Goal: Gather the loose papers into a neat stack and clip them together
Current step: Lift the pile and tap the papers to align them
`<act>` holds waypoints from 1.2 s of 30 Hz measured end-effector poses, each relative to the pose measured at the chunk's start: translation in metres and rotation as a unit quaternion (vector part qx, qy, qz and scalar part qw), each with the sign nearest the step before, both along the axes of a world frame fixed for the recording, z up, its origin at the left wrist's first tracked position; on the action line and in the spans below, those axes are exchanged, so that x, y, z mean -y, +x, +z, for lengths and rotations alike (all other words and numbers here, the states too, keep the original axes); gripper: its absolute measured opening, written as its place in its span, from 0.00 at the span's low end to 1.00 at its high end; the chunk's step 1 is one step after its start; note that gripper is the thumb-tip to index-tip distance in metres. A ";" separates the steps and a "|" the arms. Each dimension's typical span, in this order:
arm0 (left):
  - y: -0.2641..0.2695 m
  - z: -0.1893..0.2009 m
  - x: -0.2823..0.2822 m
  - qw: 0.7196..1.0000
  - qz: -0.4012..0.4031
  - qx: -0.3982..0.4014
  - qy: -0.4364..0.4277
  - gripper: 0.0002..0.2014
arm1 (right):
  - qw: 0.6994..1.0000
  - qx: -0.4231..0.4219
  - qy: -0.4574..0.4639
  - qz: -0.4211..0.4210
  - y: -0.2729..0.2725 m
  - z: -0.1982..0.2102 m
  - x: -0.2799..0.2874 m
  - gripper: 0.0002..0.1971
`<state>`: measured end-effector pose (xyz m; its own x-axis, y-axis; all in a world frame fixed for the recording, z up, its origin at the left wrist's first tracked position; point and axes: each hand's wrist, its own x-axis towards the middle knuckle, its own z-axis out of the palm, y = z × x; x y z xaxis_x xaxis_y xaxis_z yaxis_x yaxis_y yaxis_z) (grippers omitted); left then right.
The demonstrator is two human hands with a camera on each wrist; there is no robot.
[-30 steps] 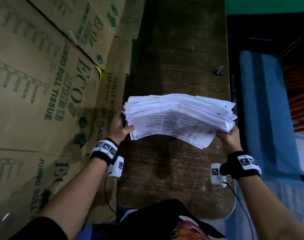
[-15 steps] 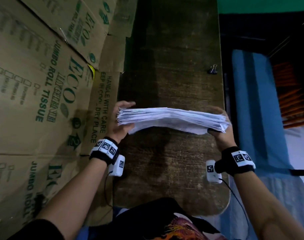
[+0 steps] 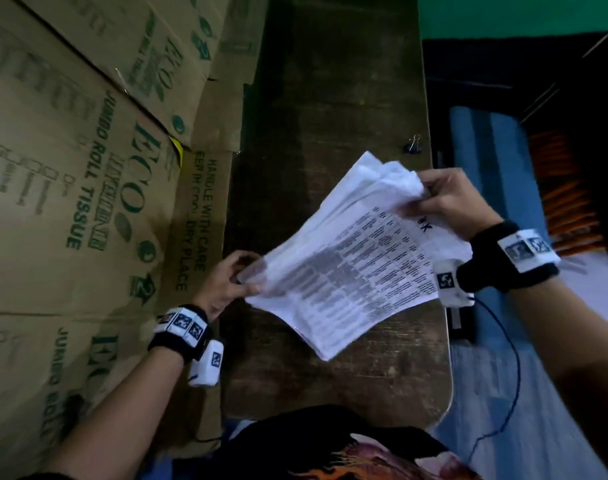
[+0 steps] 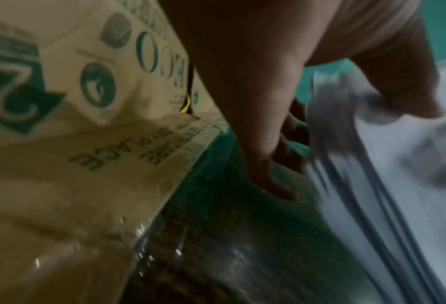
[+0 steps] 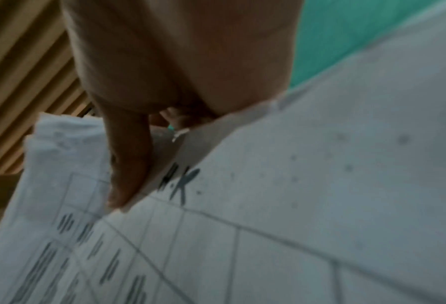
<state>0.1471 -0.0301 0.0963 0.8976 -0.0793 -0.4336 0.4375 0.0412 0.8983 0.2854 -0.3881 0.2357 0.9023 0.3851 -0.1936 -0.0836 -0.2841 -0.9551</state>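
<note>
A thick stack of printed white papers (image 3: 347, 265) hangs slanted above the dark wooden table (image 3: 330, 98), printed face up, its sheets fanned at the upper end. My right hand (image 3: 425, 199) grips that upper right end, thumb on the top sheet (image 5: 294, 205) beside a handwritten mark. My left hand (image 3: 242, 280) pinches the lower left edge; in the left wrist view its thumb lies on the stack (image 4: 372, 185) and the fingers curl beneath. A small black binder clip (image 3: 413, 146) lies on the table near its right edge, beyond the papers.
Flattened cardboard boxes (image 3: 88, 168) with green print cover the whole left side, right up to the table. Right of the table lie a blue mat (image 3: 486, 168) and orange slats (image 3: 565, 188). A cable hangs from the right wrist camera (image 3: 449, 282).
The stack was held level and edge-on between both hands. Now my right hand has risen and moved away from me, turning the stack to a slant with its printed face showing.
</note>
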 end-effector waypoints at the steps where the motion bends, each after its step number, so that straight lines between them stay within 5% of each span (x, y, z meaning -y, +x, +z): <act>1: 0.002 0.005 0.002 0.999 -0.027 0.019 0.027 0.41 | 0.999 -0.005 -0.032 0.028 0.004 0.002 -0.004 0.10; 5: 0.028 0.037 0.046 0.989 -0.088 0.105 0.061 0.44 | 0.988 -0.010 -0.110 0.104 0.013 0.002 -0.027 0.09; 7: 0.041 0.052 0.072 0.991 -0.101 0.078 0.043 0.43 | 0.985 -0.018 -0.122 0.118 0.016 0.002 -0.038 0.08; 14: 0.060 0.064 0.100 0.999 0.002 -0.003 -0.042 0.15 | 0.970 0.015 -0.176 0.166 0.015 -0.003 -0.055 0.14; 19: 0.057 0.050 0.079 0.997 0.075 -0.016 -0.032 0.18 | 0.893 0.039 -0.418 0.160 0.014 -0.020 -0.011 0.21; 22: 0.054 0.050 0.071 0.995 0.089 -0.023 -0.024 0.24 | 0.949 0.007 -0.309 0.065 0.003 -0.030 0.014 0.17; 24: 0.055 0.050 0.068 0.994 0.102 -0.024 -0.031 0.28 | 0.994 -0.038 -0.090 -0.041 -0.010 -0.043 0.023 0.23; 27: 0.056 0.058 0.067 0.987 0.148 -0.026 -0.061 0.40 | 0.971 -0.111 0.152 -0.145 -0.033 -0.069 0.021 0.34; 31: 0.057 0.072 0.070 0.986 0.162 0.000 -0.045 0.18 | 0.955 -0.155 0.179 -0.179 -0.052 -0.091 0.005 0.40; 36: 0.055 0.094 0.086 0.969 0.219 0.113 0.007 0.12 | 0.943 0.004 0.181 -0.280 -0.054 -0.063 -0.013 0.03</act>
<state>0.2017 -0.1165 0.1901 0.9157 0.3362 -0.2203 0.1730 0.1652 0.9710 0.2316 -0.3752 0.1732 0.9845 -0.1133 -0.1342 -0.1168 0.1477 -0.9821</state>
